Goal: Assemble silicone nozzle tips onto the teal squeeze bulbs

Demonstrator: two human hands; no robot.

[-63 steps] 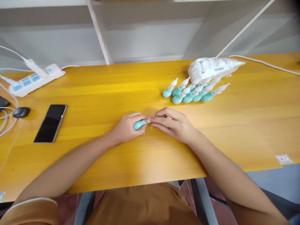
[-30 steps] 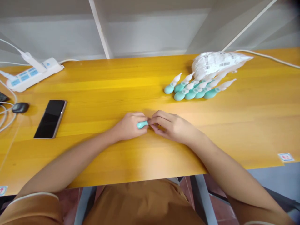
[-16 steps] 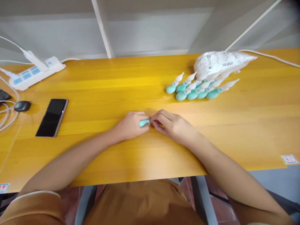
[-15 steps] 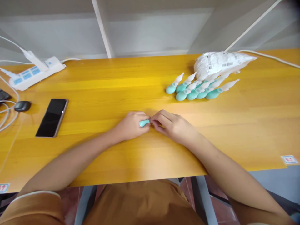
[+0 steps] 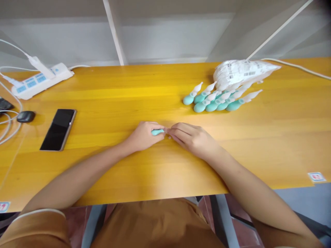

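Note:
My left hand (image 5: pixel 145 136) is closed round a teal rubber bulb syringe (image 5: pixel 157 132), just above the table in front of me. The bulb lies sideways between thumb and fingers, its neck end facing right. My right hand (image 5: pixel 192 139) meets it from the right, fingertips pinched at a small pale translucent part (image 5: pixel 167 131) at that neck. Much of this pale part is hidden by the fingers. Beyond my right hand, several teal bulb syringes (image 5: pixel 199 107) with whitish pointed tips lie in a cluster.
A white plastic bag (image 5: pixel 240 73) with printed labels lies behind the cluster. On the left are a black phone (image 5: pixel 58 129), a black mouse (image 5: pixel 26 116) and a white power strip (image 5: pixel 42 81) with plugs and cables. The table's front edge (image 5: pixel 160 200) is close to my body.
Both hands have shifted slightly at the neck of the bulb. The right fingers look straighter and flatter than before, and the bulb has turned a little nearer level.

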